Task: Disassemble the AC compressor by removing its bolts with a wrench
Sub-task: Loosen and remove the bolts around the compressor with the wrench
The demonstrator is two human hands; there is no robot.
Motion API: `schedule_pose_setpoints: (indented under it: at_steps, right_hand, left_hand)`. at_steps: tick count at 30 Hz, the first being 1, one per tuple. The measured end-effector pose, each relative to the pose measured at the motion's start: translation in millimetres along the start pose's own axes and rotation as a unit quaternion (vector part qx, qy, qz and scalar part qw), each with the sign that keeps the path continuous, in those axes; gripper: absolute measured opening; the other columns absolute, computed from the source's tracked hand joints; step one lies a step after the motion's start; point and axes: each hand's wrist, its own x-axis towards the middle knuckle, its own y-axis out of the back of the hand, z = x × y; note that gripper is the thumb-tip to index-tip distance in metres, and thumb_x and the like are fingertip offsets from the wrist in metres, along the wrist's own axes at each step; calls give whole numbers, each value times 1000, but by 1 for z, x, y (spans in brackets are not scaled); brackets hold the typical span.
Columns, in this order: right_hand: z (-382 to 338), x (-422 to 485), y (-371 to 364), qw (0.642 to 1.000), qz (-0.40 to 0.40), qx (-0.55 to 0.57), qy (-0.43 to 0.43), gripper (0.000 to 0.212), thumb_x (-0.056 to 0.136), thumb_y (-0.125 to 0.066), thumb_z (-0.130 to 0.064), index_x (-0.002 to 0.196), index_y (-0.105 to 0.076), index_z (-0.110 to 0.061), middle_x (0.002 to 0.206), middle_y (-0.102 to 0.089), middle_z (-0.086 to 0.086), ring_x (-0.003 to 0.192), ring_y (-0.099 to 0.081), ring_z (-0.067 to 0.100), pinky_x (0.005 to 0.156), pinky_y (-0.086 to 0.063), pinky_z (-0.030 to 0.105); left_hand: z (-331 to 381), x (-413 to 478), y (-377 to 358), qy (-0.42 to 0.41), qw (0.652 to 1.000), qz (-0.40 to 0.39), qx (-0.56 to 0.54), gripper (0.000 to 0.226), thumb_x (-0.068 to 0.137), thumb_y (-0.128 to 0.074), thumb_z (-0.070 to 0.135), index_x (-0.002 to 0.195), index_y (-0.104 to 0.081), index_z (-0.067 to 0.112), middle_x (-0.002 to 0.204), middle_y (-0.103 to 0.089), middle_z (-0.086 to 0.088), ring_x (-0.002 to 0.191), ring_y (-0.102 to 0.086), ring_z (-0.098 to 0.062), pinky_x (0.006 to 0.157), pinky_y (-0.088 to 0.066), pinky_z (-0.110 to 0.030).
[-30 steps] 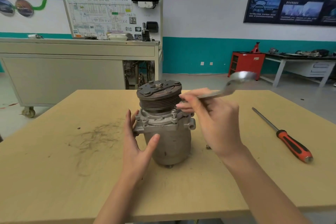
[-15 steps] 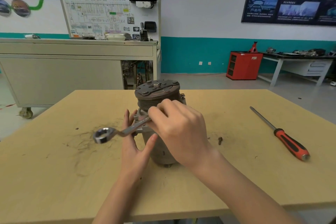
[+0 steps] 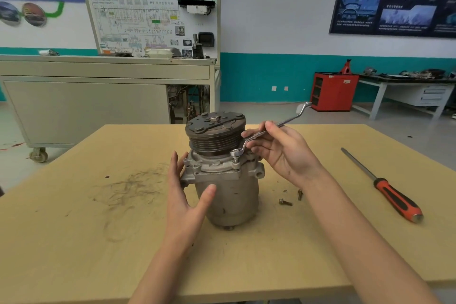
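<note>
right hand [image 3: 283,153] holds wrench [image 3: 280,125] on bolt [image 3: 236,160]

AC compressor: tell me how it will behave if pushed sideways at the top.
Probably heavy: the AC compressor looks like cast metal. It stands upright on a rounded end with the wide pulley on top, so it may tip or rock.

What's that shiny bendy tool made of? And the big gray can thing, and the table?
The wrench looks like polished steel: it is bright silver with mirror-like glints. The compressor body looks like cast metal, probably aluminium: it is dull gray, matte and stained. The table top looks like wood board, maybe laminated: it is flat, pale tan and scuffed with dark marks.
</note>
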Motion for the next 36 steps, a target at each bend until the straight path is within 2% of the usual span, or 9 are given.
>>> schedule_pose_setpoints:
  at_steps: [7,9,12,15,19,24,29,31,36]
  right_hand:
    - [-11,-13,-21,943,117,-227,213,23,97,-47,-20,80,-60,-12,73,-73,10,61,-71,21,56,-56,23]
    - [-12,-19,-33,875,114,-359,305,21,92,-56,-24,77,-65,-12,67,-71,6,56,-69,17,53,-57,26]
    - [-8,-22,-47,682,59,-571,453,27,87,-61,-23,77,-68,1,64,-67,11,52,-65,20,48,-54,33]
    - [-4,-24,-61,551,20,-682,481,29,88,-58,-24,75,-66,0,62,-63,10,45,-58,23,40,-48,27]
    - [3,-30,-72,464,6,-746,478,16,78,-78,-14,74,-66,-4,60,-59,8,44,-56,20,38,-39,22]
    - [11,-36,-80,424,3,-782,457,15,75,-79,-11,70,-65,-7,60,-58,6,47,-57,16,37,-38,21]
    - [22,-39,-78,437,16,-779,449,8,82,-66,-7,74,-67,-6,65,-58,6,49,-56,15,41,-41,22]
    - [23,-39,-66,496,11,-739,455,9,85,-66,-11,79,-68,-4,71,-62,7,55,-59,16,47,-46,23]
    - [8,-33,-24,911,24,-326,252,20,95,-50,-18,86,-66,-9,86,-72,4,79,-70,16,71,-55,23]
  left_hand:
    - [3,1,0,5,1000,-1,11,89,71,-62,62,144,-12,55,148,-33,28,136,-39,2,107,-34,-17]
    - [2,1,0,-1,1000,0,9,91,72,-62,62,147,-12,51,151,-33,22,138,-38,-3,110,-33,-23]
    - [2,0,0,2,1000,-3,1,99,70,-64,68,151,-13,44,150,-33,25,137,-39,0,109,-33,-20]
    - [1,0,-1,9,1000,-3,-10,97,70,-64,64,150,-14,45,142,-33,40,134,-38,8,103,-33,-7]
    - [3,0,-1,15,1000,-1,-1,87,69,-62,61,142,-16,52,137,-33,41,129,-38,15,103,-33,-7]
    - [4,1,-2,7,1000,-8,18,100,71,-62,57,155,-17,26,146,-39,23,134,-41,2,114,-35,-30]
    - [7,1,-1,3,1000,-16,27,89,72,-63,59,143,-9,58,152,-34,21,140,-37,-4,118,-31,-39]
    - [4,0,-1,0,1000,-16,16,91,72,-63,59,146,-11,54,150,-36,22,139,-38,-5,116,-33,-35]
    - [1,1,0,-6,1000,0,6,87,72,-63,59,144,-15,52,145,-35,29,132,-42,6,102,-34,-8]
